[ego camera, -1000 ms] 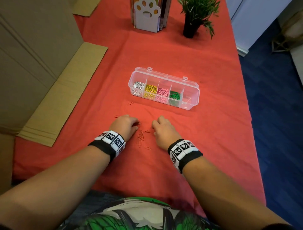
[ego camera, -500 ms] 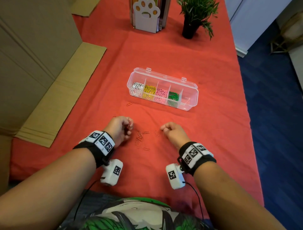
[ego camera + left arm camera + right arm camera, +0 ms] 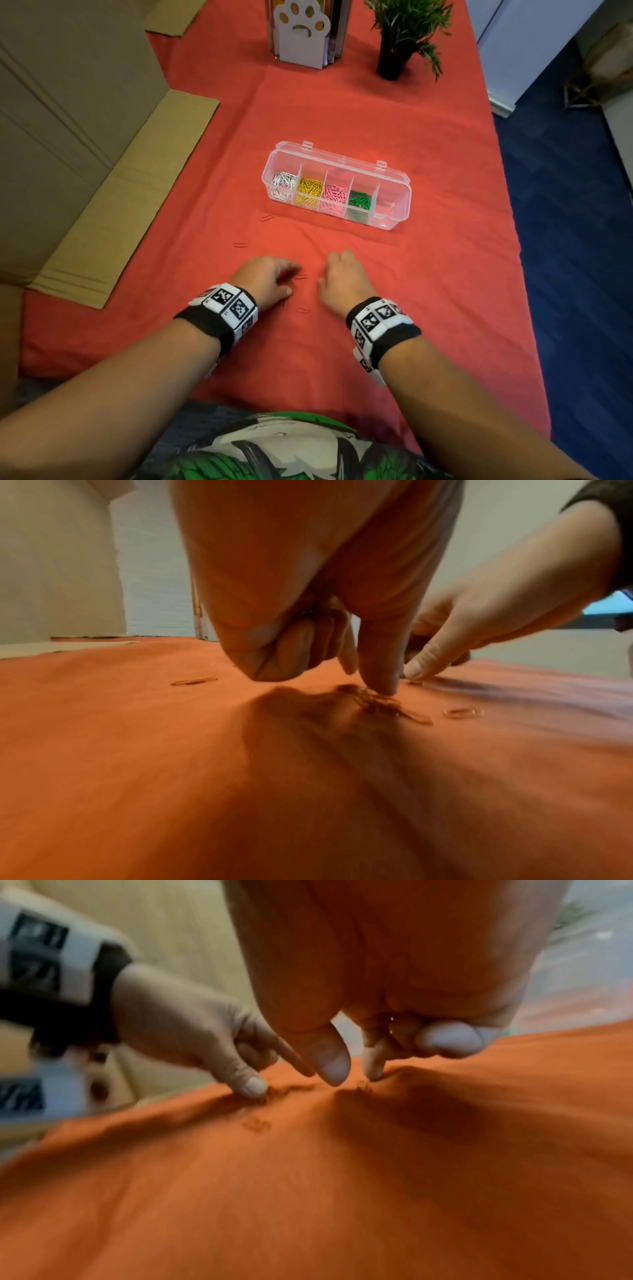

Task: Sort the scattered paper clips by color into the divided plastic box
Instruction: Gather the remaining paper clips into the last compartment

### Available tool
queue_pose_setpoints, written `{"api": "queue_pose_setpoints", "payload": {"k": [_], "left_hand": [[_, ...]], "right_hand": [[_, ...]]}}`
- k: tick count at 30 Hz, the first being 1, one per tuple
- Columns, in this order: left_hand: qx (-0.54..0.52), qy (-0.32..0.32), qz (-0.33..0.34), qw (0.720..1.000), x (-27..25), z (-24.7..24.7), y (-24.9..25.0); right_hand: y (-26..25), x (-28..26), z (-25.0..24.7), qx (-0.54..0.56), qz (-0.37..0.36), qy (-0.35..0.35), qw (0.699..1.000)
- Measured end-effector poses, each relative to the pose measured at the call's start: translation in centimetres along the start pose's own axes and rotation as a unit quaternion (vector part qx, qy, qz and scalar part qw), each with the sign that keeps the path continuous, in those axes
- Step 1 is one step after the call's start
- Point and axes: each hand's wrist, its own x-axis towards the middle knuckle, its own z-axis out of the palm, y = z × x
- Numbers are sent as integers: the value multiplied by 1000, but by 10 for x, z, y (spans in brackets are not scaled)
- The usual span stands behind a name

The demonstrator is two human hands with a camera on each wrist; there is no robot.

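A clear divided box [image 3: 401, 186] stands open mid-table, with white, yellow, pink and green clips in separate compartments; the right-end one looks nearly bare. Several red paper clips [image 3: 303, 277] lie on the red cloth between my hands, and they are hard to see against it. My left hand [image 3: 291, 279] is palm down with its fingers curled, and its thumb and forefinger [image 3: 380, 685] pinch at the small pile [image 3: 383, 706]. My right hand [image 3: 325, 274] is also curled, its thumb [image 3: 332, 1066] and forefinger closing on a clip [image 3: 363, 1089].
Loose red clips lie at the left [image 3: 268, 217] [image 3: 240, 245] and near my wrists [image 3: 303, 310]. A large cardboard box [image 3: 68, 137] and its flap border the left side. A paw-shaped holder [image 3: 301, 37] and a potted plant [image 3: 394, 51] stand at the back. Blue floor lies past the right edge.
Both hands have turned palm down again and dropped onto the clips; half a second ago they were lifted and turned, the left showing clips in its fingers.
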Motion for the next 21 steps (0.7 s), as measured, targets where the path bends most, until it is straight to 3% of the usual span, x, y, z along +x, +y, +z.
{"api": "queue_pose_setpoints", "payload": {"k": [3,7,9,11,13,16,17,18,19,21], "left_hand": [[64,18,16,998,-2,3,-2],[71,41,3,997,-3,4,-5],[39,32,-13,999,-1,3,-7],[-58,27,-46,997,2,0,-7],[-255,32,-104,961,4,-3,-7],[-562,17,-171,809,-2,-18,-3],[-624,-5,-174,762,-4,-24,-3],[-663,-23,-169,729,-6,-30,-3],[-682,-29,-165,712,-7,-33,-4],[-663,-14,-189,724,-5,-33,-4]], "right_hand": [[-6,-7,6,-95,-56,21,994],[-4,-7,1,-110,-77,23,991],[-1,0,0,-11,-50,-6,999],[1,7,-2,192,15,-42,980],[2,7,-6,412,81,-76,904],[1,1,-19,666,142,-128,721],[0,0,-22,701,151,-135,684],[-1,1,-22,700,158,-137,683],[-3,3,-19,666,157,-132,717],[-8,9,-12,471,113,-113,868]]}}
